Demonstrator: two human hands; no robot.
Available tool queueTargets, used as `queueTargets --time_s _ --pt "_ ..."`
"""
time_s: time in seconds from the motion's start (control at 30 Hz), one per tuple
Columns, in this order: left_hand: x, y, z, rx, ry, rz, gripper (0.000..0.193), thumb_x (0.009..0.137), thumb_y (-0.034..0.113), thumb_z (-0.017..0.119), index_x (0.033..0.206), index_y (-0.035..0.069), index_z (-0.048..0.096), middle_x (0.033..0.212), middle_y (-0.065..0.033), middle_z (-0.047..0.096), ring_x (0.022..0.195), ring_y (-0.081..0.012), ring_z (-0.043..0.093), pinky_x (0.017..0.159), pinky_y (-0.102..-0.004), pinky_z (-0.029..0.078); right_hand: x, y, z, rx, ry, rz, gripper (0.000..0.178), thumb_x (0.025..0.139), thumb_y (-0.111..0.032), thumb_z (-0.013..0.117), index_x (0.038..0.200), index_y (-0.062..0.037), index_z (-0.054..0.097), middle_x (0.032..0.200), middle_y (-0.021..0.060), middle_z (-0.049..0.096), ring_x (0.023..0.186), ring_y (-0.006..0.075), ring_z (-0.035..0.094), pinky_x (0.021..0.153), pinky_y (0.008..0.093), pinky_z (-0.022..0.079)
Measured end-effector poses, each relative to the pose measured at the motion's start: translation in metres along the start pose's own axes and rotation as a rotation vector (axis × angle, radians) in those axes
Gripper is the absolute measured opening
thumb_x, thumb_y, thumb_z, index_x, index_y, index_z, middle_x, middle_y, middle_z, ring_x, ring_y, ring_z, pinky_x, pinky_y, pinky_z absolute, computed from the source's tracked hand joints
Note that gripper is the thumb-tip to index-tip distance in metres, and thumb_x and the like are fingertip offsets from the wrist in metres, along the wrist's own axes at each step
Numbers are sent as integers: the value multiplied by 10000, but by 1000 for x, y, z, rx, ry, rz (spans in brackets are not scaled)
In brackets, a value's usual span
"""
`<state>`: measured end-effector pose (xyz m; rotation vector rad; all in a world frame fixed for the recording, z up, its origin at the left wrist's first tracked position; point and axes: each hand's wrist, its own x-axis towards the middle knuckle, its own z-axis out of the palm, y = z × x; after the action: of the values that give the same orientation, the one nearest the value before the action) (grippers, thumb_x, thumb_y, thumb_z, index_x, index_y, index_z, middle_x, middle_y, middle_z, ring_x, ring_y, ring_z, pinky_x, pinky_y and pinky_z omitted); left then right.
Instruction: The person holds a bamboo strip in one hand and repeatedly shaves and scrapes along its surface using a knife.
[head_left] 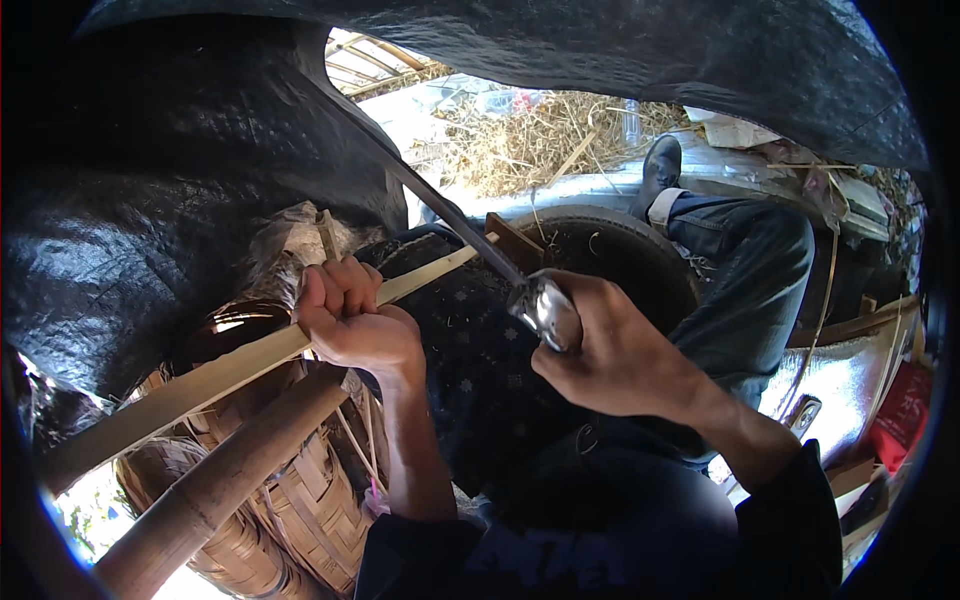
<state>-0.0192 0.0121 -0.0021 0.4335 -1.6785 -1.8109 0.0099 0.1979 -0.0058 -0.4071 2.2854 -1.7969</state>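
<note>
My left hand (358, 322) is closed around a long, pale split-bamboo strip (205, 388), which runs from the lower left up to the middle of the view. The strip's far end lies beside a small wooden block (515, 240). In my right hand (625, 350) is a long knife (452, 215), gripped by its shiny metal handle. Its dark, narrow blade points up and to the left, crossing above the strip's far end. Whether the blade touches the strip I cannot tell. A dark patterned cloth (480, 360) covers my lap below both.
A thick bamboo pole (215, 475) slants below the strip, over woven baskets (310, 515). Black plastic sheeting (150, 190) hangs at left and above. Dry straw (520, 145) lies ahead. A jeans-clad leg (745, 265) extends at right; beyond it is a red packet (903, 415).
</note>
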Motion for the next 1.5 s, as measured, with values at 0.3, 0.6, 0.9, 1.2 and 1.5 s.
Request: queueTargets --time_s 0.3,0.6,0.9,1.2,1.5 --pt "-5 0 4 -34 97 -13 355 834 210 337 527 130 177 471 35 155 444 -73 120 443 -246 144 -37 65 32 -15 -268 475 283 661 -89 584 903 38 511 741 203 575 735 367 583 648 385 461" --pt "6 -5 -12 75 -220 89 307 813 211 350 546 140 215 494 14 226 452 -79 208 470 -241 183 -28 33 4 142 -185 550 277 652 -92 588 874 48 500 711 196 565 690 317 587 626 356 446" --pt "1 -7 -16 -129 -246 52 388 867 256 353 521 141 219 466 16 218 415 -72 203 430 -215 184 -35 38 14 193 -341 616 256 657 -94 576 858 42 498 693 203 559 663 344 578 617 385 445" --pt "7 -10 -23 -200 -241 83 433 917 289 313 522 137 221 460 14 211 405 -74 188 413 -223 185 -11 8 7 318 -377 434 178 670 -42 549 823 25 490 625 124 533 571 216 574 524 323 431" --pt "0 -7 -14 -128 -220 31 388 883 256 353 535 153 216 476 31 203 423 -58 176 437 -220 160 -25 38 33 287 -330 666 191 680 -63 544 854 14 523 684 111 569 628 186 572 569 307 441"
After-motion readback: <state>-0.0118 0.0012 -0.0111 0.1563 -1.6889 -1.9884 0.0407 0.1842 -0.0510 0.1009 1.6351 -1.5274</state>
